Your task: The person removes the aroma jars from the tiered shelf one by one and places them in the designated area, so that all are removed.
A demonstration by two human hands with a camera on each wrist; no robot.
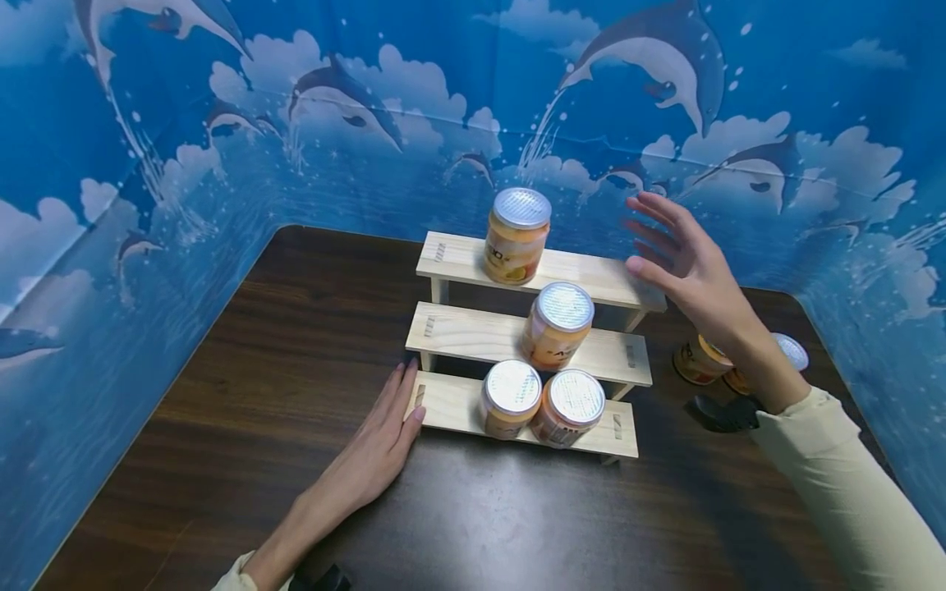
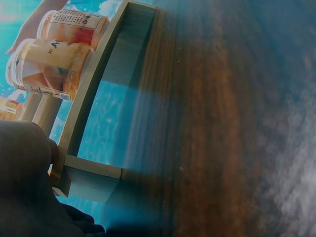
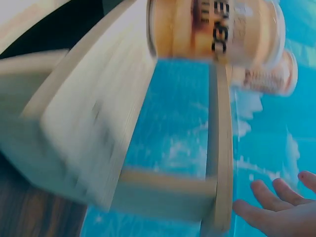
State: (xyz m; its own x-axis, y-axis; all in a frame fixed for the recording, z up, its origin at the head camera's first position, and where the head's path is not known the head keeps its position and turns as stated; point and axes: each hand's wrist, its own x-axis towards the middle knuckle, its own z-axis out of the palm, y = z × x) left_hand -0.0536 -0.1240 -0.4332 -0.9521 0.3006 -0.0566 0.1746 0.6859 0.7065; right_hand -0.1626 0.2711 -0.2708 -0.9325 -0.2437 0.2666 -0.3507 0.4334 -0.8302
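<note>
A three-step pale wooden rack [image 1: 473,332] bears several jars with silver lids and orange contents. One jar [image 1: 516,246] stands on the top step, another [image 1: 554,332] on the middle step, and a pair sits side by side on the lowest: a left jar [image 1: 510,402] and a right jar [image 1: 565,410]. My left hand [image 1: 365,455] rests against the left end of the lowest step, its fingers extended. With fingers spread and nothing held, my right hand [image 1: 687,263] hovers by the right end of the top step; in the right wrist view its fingertips [image 3: 242,206] appear near the rack's edge.
Two more jars stand on the dark wooden table [image 1: 296,353] right of the rack, a nearer jar [image 1: 698,361] and a partly hidden jar [image 1: 792,351] behind my right forearm. A blue dolphin-print curtain [image 1: 414,98] encloses the table's back and sides.
</note>
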